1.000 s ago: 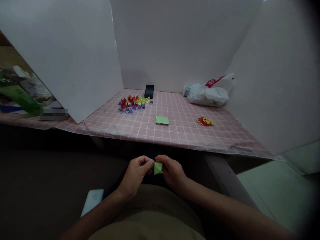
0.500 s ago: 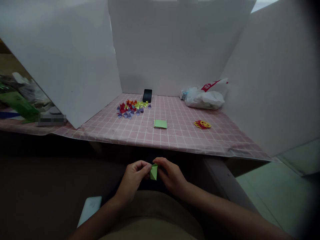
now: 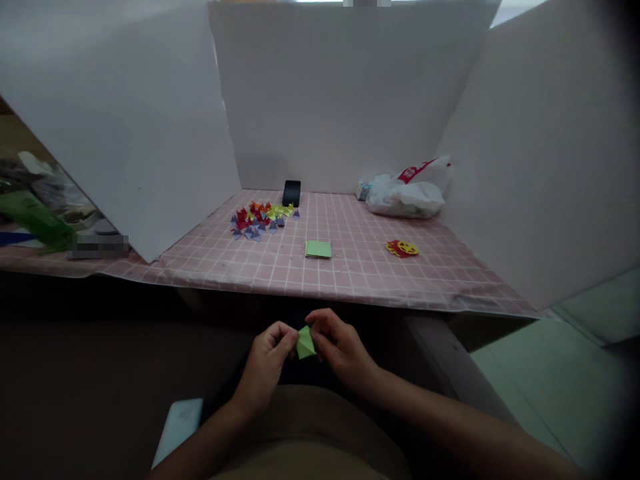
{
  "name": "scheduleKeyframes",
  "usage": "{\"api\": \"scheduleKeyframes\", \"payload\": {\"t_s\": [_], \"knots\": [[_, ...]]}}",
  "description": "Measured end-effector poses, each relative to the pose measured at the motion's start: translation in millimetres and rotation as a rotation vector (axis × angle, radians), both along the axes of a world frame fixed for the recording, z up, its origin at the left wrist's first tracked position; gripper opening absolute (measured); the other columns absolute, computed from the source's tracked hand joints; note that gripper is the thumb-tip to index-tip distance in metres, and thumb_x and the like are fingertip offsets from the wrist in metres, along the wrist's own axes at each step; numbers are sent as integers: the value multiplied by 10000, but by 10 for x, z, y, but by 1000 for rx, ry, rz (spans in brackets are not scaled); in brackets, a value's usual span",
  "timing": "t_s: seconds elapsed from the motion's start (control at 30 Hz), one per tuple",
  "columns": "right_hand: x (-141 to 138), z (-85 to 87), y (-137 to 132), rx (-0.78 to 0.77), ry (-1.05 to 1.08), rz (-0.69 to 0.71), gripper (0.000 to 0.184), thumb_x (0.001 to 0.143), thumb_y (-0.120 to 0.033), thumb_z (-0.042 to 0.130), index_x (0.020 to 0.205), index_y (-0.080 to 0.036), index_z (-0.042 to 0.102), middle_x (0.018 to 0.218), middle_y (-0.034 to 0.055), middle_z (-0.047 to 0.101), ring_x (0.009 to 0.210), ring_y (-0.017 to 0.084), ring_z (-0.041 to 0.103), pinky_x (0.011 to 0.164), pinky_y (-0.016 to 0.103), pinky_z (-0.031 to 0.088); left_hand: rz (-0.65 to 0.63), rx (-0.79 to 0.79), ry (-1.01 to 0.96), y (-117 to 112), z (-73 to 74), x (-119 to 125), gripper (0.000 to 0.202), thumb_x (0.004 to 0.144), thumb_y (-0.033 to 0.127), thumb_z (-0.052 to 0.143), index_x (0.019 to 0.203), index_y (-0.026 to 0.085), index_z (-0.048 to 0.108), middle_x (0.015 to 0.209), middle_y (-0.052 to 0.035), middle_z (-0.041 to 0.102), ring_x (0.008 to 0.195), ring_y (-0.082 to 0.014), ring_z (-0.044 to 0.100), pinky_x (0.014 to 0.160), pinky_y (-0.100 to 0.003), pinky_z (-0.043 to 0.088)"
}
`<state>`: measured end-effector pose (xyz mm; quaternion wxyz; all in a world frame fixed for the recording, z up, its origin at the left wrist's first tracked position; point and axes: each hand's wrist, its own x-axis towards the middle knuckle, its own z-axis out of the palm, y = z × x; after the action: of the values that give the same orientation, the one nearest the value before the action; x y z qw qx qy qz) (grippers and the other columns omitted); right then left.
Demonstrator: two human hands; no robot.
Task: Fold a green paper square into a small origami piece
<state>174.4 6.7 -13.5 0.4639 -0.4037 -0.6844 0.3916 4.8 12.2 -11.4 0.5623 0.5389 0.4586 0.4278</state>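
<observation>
Above my lap, in front of the table edge, a small folded piece of green paper (image 3: 305,343) is held between my two hands. My left hand (image 3: 270,357) pinches its left side between thumb and forefinger. On the other side my right hand (image 3: 343,343) has its thumb and fingers closed at the paper's right edge. Creases run across the paper's face. Farther off, on the table, lies a stack of square green paper (image 3: 319,249). Behind it to the left sits a cluster of small folded paper pieces (image 3: 257,219) in red, orange, yellow and purple.
A pink checked tablecloth (image 3: 350,280) covers the table, with white panels (image 3: 350,93) around it. A black phone (image 3: 291,193), a white plastic bag (image 3: 407,199) and red and yellow cut-out shapes (image 3: 401,249) lie on it. A pale rectangular device (image 3: 179,427) lies by my left forearm.
The green paper has opened wider and tilted between my hands. My right thumb and fingers have shifted along its right edge. The view has moved slightly.
</observation>
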Motion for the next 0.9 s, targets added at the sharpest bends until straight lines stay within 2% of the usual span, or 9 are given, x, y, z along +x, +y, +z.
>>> {"api": "scheduleKeyframes", "payload": {"t_s": [0.1,0.27,0.43,0.57,0.7,0.83,0.9], "knots": [[-3,-2,3,-19,21,-11,170,911,-174,503,1076,-217,506,656,-53,492,539,93,473,489,198,393,-10,49,32,-11,-6,10,277,884,404,549,720,181,562,648,27,493,625,-134,439,600,-236,362],[-8,-12,26,-88,110,11,178,900,-206,538,1074,-216,502,706,-44,529,549,94,524,515,214,442,55,88,23,-4,-48,16,282,903,404,528,727,185,549,666,20,515,650,-142,465,624,-243,384],[10,37,62,-94,169,-43,173,886,-233,561,1052,-210,519,732,-33,541,573,105,555,538,230,472,8,111,38,8,-61,9,262,879,387,570,734,173,604,672,-1,595,671,-155,535,657,-251,408],[11,85,57,-98,236,-58,159,897,-315,568,994,-202,511,801,-9,577,605,108,577,594,252,488,120,130,31,1,-40,13,248,865,378,590,720,176,609,642,4,607,645,-154,548,643,-248,415],[-10,86,21,-66,147,-44,200,816,-311,689,898,-189,554,824,7,600,705,133,576,645,260,487,180,146,-6,-11,-18,21,207,850,358,615,752,176,631,669,-3,643,672,-159,581,666,-254,441],[-18,83,-9,6,55,-65,49,869,-218,619,848,-175,606,789,10,596,717,138,562,653,262,471,139,134,-71,-14,-31,30,164,809,334,662,796,171,657,737,-19,674,727,-171,619,708,-272,478],[-10,91,-14,51,2,-72,58,882,-175,594,828,-173,616,774,7,593,704,133,558,650,257,456,128,104,-108,-11,-38,34,167,782,330,689,827,172,655,784,-25,684,758,-173,630,732,-282,493]]}}
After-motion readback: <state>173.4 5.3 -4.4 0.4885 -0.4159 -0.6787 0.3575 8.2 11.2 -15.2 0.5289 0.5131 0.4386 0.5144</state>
